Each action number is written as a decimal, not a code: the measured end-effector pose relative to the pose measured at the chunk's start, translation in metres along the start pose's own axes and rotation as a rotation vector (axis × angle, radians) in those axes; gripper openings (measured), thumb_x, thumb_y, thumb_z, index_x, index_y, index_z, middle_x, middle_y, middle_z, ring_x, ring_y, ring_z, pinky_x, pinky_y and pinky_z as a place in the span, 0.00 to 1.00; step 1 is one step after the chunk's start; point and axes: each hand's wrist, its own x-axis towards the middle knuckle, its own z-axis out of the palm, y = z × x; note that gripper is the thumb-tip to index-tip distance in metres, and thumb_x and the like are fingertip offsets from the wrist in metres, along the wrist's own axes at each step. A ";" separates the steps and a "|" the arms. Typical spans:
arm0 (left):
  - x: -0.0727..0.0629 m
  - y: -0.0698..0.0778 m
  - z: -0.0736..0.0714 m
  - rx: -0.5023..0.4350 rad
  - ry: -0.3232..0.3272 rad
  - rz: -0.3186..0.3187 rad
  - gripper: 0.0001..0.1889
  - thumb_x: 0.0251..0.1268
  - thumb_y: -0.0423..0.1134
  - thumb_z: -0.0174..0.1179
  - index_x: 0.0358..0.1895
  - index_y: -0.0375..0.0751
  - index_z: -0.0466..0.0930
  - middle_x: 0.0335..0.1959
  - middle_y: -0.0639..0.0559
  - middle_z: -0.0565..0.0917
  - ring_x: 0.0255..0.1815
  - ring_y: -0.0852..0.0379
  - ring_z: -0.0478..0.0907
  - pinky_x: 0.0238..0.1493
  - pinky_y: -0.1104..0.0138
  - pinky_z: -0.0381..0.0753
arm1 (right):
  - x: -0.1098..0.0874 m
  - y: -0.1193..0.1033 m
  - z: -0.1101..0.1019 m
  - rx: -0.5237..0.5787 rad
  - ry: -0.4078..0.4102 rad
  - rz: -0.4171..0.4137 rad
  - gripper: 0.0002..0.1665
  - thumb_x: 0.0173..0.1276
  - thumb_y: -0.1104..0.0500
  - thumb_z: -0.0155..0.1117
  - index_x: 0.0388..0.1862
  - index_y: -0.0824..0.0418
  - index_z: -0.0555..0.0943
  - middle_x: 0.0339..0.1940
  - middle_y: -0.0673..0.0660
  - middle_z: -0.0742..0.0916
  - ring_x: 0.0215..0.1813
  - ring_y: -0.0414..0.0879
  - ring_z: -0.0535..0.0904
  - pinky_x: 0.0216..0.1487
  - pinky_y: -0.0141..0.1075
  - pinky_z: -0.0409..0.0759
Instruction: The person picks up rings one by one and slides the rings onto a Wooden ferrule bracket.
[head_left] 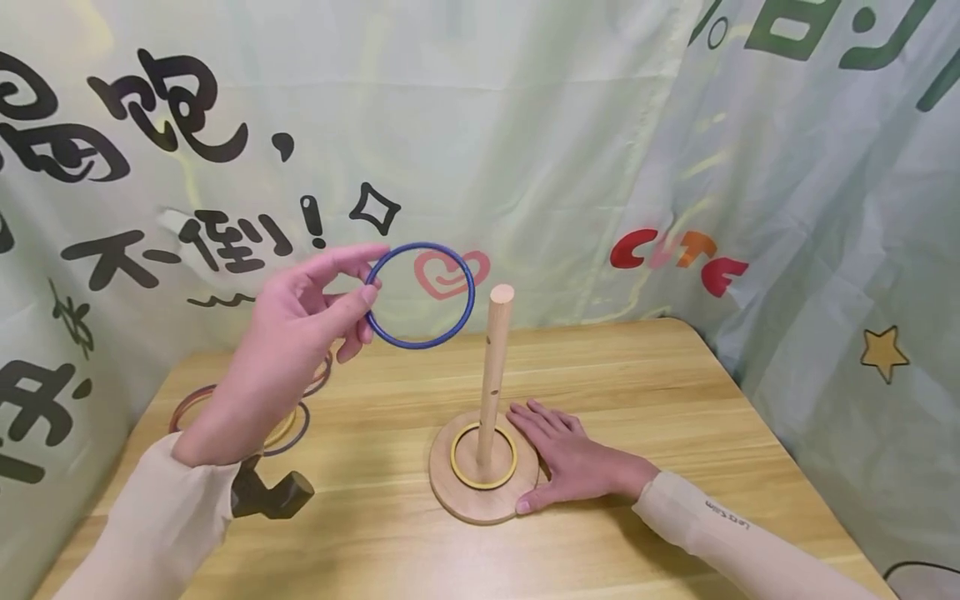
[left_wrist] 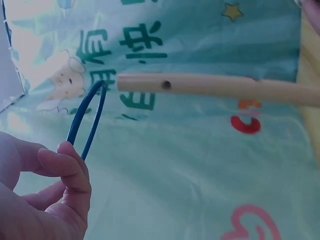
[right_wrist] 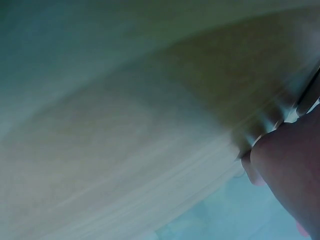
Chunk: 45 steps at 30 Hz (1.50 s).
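Between thumb and fingers my left hand [head_left: 303, 321] pinches a blue ring [head_left: 469, 310] by its left side. The ring is raised in the air, to the left of the top of a wooden post [head_left: 495, 358]. In the left wrist view the blue ring [left_wrist: 76, 124] appears nearly edge-on, close to the tip of the post [left_wrist: 215, 89]. The post stands upright on a round wooden base [head_left: 450, 492]. Around its foot, a yellow ring [head_left: 455, 468] lies on the base. My right hand [head_left: 573, 462] rests at the base's right edge, thumb and fingers spread along it.
Several more rings lie on the wooden table [head_left: 375, 533] at the left, partly hidden behind my left forearm, among them a blue ring [head_left: 303, 429] and a red ring [head_left: 180, 407]. A printed curtain [head_left: 540, 167] hangs behind the table and along both sides.
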 end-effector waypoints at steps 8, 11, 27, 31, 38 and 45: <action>0.007 0.012 0.022 -0.137 -0.056 0.063 0.20 0.80 0.29 0.65 0.70 0.41 0.84 0.52 0.37 0.77 0.25 0.53 0.79 0.22 0.70 0.72 | 0.000 0.000 0.000 0.000 -0.001 -0.004 0.77 0.63 0.22 0.74 0.92 0.61 0.46 0.92 0.60 0.53 0.90 0.64 0.40 0.80 0.72 0.46; 0.010 0.008 0.031 -0.127 -0.093 0.040 0.20 0.80 0.28 0.64 0.70 0.41 0.84 0.52 0.37 0.77 0.25 0.53 0.78 0.22 0.70 0.72 | 0.000 0.000 0.000 -0.005 0.002 -0.007 0.77 0.63 0.22 0.74 0.92 0.61 0.47 0.92 0.60 0.53 0.90 0.64 0.40 0.80 0.72 0.46; 0.002 -0.068 0.062 -0.108 -0.164 -0.177 0.20 0.81 0.26 0.59 0.71 0.37 0.82 0.48 0.42 0.77 0.24 0.58 0.77 0.23 0.71 0.73 | 0.000 -0.002 0.002 -0.030 0.016 -0.006 0.77 0.62 0.20 0.72 0.93 0.60 0.47 0.92 0.59 0.53 0.90 0.63 0.41 0.80 0.70 0.48; -0.004 -0.092 0.068 -0.097 -0.166 -0.228 0.20 0.81 0.26 0.59 0.70 0.36 0.82 0.48 0.42 0.77 0.23 0.57 0.76 0.23 0.71 0.74 | 0.001 -0.001 0.001 -0.040 0.019 -0.022 0.77 0.63 0.21 0.72 0.92 0.60 0.48 0.91 0.62 0.55 0.89 0.65 0.44 0.79 0.72 0.49; -0.016 -0.134 0.074 -0.076 -0.168 -0.317 0.20 0.79 0.24 0.59 0.69 0.35 0.83 0.47 0.44 0.77 0.23 0.57 0.76 0.22 0.70 0.73 | -0.001 -0.001 -0.001 -0.042 0.018 -0.041 0.77 0.64 0.23 0.73 0.91 0.64 0.48 0.91 0.66 0.54 0.89 0.68 0.42 0.79 0.72 0.48; -0.027 -0.169 0.078 -0.040 -0.133 -0.390 0.19 0.79 0.25 0.58 0.68 0.38 0.84 0.46 0.45 0.77 0.22 0.56 0.77 0.21 0.69 0.74 | 0.001 -0.001 0.000 -0.039 0.016 -0.026 0.79 0.63 0.21 0.72 0.92 0.62 0.45 0.92 0.62 0.52 0.90 0.66 0.40 0.81 0.70 0.45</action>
